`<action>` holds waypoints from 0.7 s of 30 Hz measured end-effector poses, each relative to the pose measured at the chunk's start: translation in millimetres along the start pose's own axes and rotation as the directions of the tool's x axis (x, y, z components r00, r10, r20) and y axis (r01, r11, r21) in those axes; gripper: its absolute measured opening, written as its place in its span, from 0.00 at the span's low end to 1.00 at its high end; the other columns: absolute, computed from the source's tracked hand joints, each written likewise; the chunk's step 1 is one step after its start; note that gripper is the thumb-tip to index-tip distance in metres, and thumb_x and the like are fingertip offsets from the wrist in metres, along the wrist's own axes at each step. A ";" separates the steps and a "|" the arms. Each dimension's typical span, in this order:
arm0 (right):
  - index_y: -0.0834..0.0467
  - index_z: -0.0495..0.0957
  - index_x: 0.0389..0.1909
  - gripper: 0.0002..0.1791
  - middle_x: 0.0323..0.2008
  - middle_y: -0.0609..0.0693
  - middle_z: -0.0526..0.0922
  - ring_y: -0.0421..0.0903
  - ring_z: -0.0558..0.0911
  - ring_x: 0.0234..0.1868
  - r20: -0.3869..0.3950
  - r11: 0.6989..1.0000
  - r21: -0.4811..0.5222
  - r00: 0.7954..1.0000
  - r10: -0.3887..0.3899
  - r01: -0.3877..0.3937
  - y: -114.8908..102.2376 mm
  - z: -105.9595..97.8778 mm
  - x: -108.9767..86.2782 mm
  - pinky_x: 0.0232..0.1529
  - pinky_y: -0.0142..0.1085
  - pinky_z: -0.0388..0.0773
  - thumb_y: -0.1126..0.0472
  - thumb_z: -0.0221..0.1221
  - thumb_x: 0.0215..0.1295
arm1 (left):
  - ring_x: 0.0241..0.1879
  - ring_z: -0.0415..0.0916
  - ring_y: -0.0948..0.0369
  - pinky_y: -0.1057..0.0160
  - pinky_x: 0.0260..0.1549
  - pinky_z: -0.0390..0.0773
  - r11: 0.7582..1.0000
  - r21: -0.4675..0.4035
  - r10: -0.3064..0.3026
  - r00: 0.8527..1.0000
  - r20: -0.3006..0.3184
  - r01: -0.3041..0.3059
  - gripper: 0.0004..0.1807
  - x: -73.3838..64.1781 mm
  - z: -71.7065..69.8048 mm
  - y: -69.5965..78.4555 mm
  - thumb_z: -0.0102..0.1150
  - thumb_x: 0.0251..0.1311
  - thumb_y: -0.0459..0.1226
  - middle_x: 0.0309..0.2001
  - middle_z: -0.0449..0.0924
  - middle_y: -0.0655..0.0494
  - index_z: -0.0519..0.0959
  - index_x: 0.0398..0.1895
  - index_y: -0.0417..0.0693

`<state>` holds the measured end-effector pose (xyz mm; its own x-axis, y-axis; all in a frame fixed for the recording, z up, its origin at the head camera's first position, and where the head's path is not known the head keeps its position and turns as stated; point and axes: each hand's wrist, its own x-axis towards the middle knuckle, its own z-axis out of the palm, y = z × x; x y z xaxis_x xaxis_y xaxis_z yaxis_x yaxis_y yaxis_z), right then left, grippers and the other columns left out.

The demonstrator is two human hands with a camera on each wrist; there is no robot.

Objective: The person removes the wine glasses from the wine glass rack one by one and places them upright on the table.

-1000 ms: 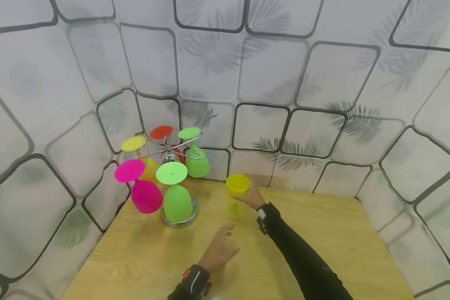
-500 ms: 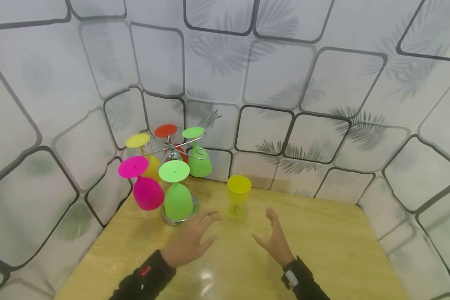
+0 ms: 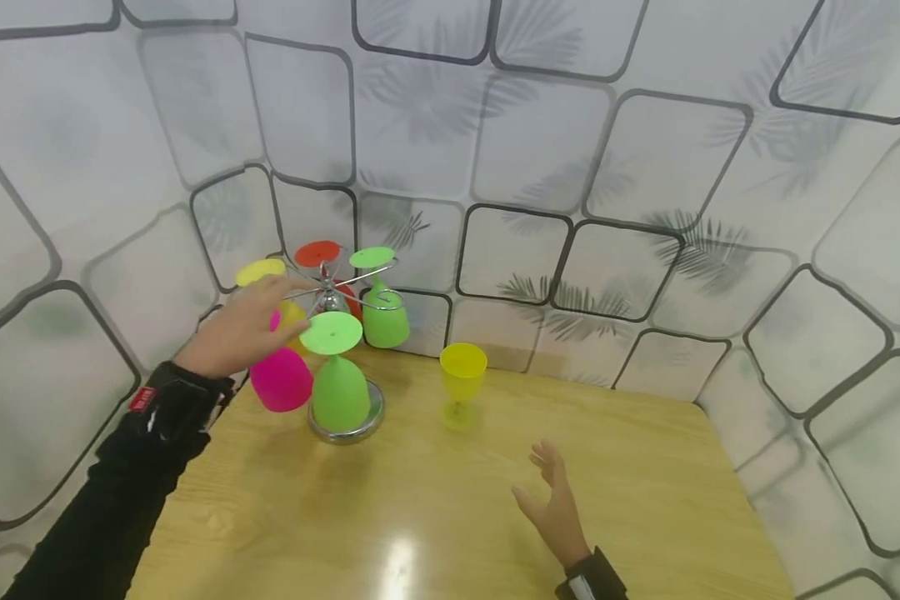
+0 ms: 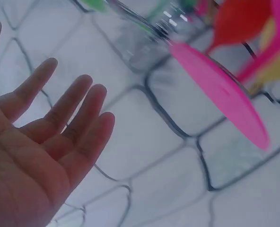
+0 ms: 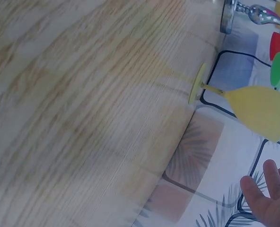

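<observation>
My left hand [image 3: 236, 329] is raised over the pink goblet [image 3: 281, 381] on the chrome rack, hiding most of its foot in the head view. In the left wrist view its fingers [image 4: 81, 106] are extended and spread apart from the pink foot [image 4: 223, 92]. A yellow goblet [image 3: 462, 375] stands upright on the table. My right hand [image 3: 558, 508] hovers to the right and nearer side of that goblet, fingers loosely extended, holding nothing. A green goblet [image 3: 341, 392] hangs upside down at the front of the rack.
The chrome rack's base [image 3: 348, 429] rests on the wooden table [image 3: 435, 492] at the left. Another green goblet [image 3: 385, 317], a red goblet [image 3: 317, 253] and a yellow goblet [image 3: 261, 271] also hang upside down there. Patterned wall covering [image 3: 517, 250] encloses the table's back and sides.
My right hand has let go of the standing yellow goblet and drawn back toward the near right. My left hand has moved left and up to the pink goblet on the rack.
</observation>
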<state>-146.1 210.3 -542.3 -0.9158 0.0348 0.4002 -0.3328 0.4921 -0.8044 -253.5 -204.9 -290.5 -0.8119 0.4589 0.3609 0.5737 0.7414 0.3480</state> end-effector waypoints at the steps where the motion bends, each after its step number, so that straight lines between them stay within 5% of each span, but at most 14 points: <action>1: 0.66 0.50 0.69 0.46 0.64 0.70 0.63 0.65 0.67 0.61 0.006 1.000 -0.004 1.000 -0.002 0.002 -0.6 1.7 -0.1 0.58 0.67 0.62 0.66 0.64 0.53 | 0.60 0.61 0.40 0.35 0.54 0.68 0.999 0.027 -0.046 0.999 0.013 0.045 0.30 -1.1 -2.8 -10.9 0.55 0.60 0.43 0.60 0.66 0.34 0.67 0.62 0.35; 4: 0.66 0.57 0.67 0.41 0.62 0.68 0.67 0.64 0.70 0.59 0.039 0.997 -0.072 0.999 -0.017 0.019 -1.9 4.4 -1.4 0.56 0.65 0.67 0.65 0.64 0.52 | 0.58 0.60 0.37 0.33 0.52 0.67 0.990 0.070 -0.131 0.990 0.055 0.127 0.36 -6.9 -3.7 -36.4 0.55 0.59 0.47 0.60 0.63 0.29 0.63 0.64 0.31; 9: 0.63 0.68 0.60 0.32 0.55 0.59 0.76 0.56 0.76 0.54 0.157 0.964 -0.245 0.985 -0.067 0.105 1.4 7.1 -5.6 0.51 0.55 0.76 0.65 0.65 0.51 | 0.55 0.63 0.37 0.33 0.48 0.69 0.987 0.067 -0.150 0.987 0.066 0.145 0.42 -15.4 3.0 -58.2 0.58 0.55 0.50 0.58 0.65 0.27 0.59 0.66 0.31; 21: 0.59 0.69 0.60 0.29 0.54 0.55 0.79 0.50 0.79 0.50 0.272 0.968 -0.218 0.960 -0.058 0.121 4.6 19.7 -3.6 0.51 0.53 0.77 0.65 0.62 0.55 | 0.46 0.72 0.41 0.39 0.40 0.77 0.969 -0.036 -0.243 0.969 0.042 0.245 0.45 -15.6 -1.5 -64.5 0.57 0.55 0.53 0.52 0.72 0.31 0.55 0.68 0.33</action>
<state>-148.8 195.2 -556.1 -0.9214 -0.2323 0.3116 -0.3837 0.6707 -0.6347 -277.6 -260.6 -317.3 -0.9308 0.2851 0.2289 0.3613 0.8132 0.4562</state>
